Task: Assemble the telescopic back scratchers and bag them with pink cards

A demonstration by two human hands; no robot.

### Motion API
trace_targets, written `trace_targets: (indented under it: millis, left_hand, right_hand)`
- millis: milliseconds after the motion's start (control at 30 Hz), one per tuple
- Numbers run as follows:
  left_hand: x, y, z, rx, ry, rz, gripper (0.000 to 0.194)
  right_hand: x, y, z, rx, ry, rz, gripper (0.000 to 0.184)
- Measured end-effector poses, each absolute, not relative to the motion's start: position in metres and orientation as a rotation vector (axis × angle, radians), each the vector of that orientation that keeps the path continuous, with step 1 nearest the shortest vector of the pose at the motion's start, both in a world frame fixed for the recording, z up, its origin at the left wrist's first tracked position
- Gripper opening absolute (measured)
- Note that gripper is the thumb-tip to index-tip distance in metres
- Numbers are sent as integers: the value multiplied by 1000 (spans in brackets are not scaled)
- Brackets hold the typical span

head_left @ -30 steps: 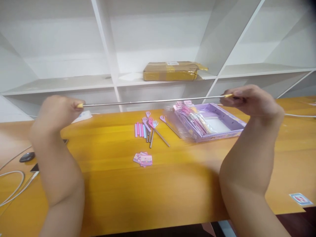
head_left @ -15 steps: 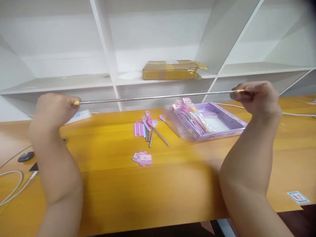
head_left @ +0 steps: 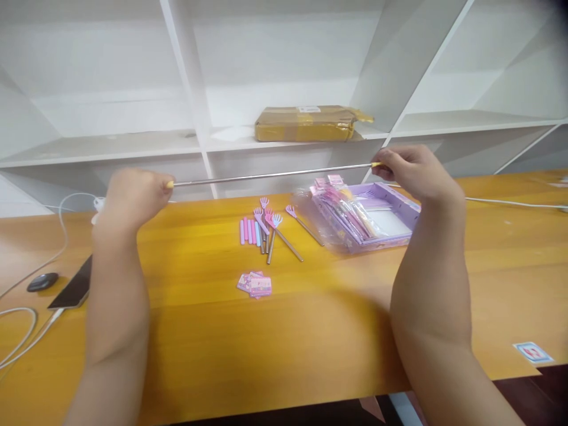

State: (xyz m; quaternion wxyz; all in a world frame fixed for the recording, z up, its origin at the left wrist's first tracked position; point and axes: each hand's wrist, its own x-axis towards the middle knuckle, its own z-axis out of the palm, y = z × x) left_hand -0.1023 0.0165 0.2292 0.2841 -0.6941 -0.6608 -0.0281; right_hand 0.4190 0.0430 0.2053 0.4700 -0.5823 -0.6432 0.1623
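Observation:
I hold a thin telescopic metal rod [head_left: 273,175] with yellow ends level above the wooden table [head_left: 310,331]. My left hand [head_left: 135,195] is closed round its left end. My right hand [head_left: 410,170] pinches its right end. Below the rod lie several small back scratchers [head_left: 270,228] with pink and blue handles and claw heads. To their right stands a purple box [head_left: 377,216] holding more of them in clear wrapping. A small stack of pink cards [head_left: 255,284] lies nearer to me.
White shelves run behind the table, with a brown parcel [head_left: 310,123] on one. A phone [head_left: 73,290], a dark mouse [head_left: 42,281] and white cables [head_left: 26,331] lie at the left. A sticker [head_left: 532,352] sits near the front right edge.
Both hands have moved inward toward each other and the rod between them has become shorter. The phone at the left is now uncovered.

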Motion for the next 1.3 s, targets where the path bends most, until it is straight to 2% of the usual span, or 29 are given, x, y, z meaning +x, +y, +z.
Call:
trace_targets:
  millis: [200,333,500,667,867,1300]
  left_hand:
    - [-98,18,227,-1801,-1771,-94,24]
    - [-79,16,223,-1834,-1735,-21,25]
    - [-23,17,196,-2098,-1610,-38,31]
    - [13,10,176,-2302,-1530,-7,29]
    - [9,-5,187,-2314,-1514,14,29]
    - [2,-2,191,-2275,-1485,-82,25]
  right_hand:
    - [403,44,208,-1416,-1441,392,32]
    - [384,51,203,-1280,-1618,437,35]
    - [297,47,173,-1079,-1529,218,54]
    - [225,24,141,-911,-1825,238,51]
    - [232,14,151,-900,-1983,287,49]
    - [240,11,161,-967,-2097,117,52]
